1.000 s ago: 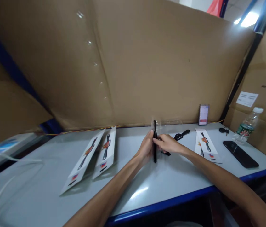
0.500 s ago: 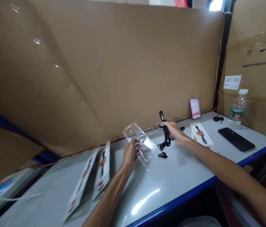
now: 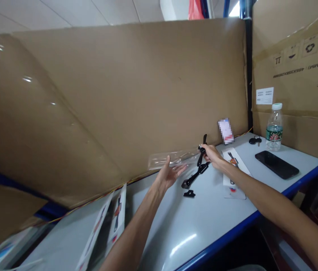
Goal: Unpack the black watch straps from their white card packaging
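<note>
My left hand holds a clear plastic blister tray flat above the grey table, thumb over its near edge. Just right of it, my right hand pinches a black watch strap piece that stands upright by the tray's right end. A second black strap piece lies on the table under the tray. A small black part lies in front of it.
A printed card lies under my right forearm. Two packed strap cards lie at the left. A black phone, keys and a water bottle are at the right. Cardboard walls stand behind the table.
My left hand turned the clear tray from tilted to flat and lifted it toward the right hand. The view swung left and up. The right hand kept the strap piece.
</note>
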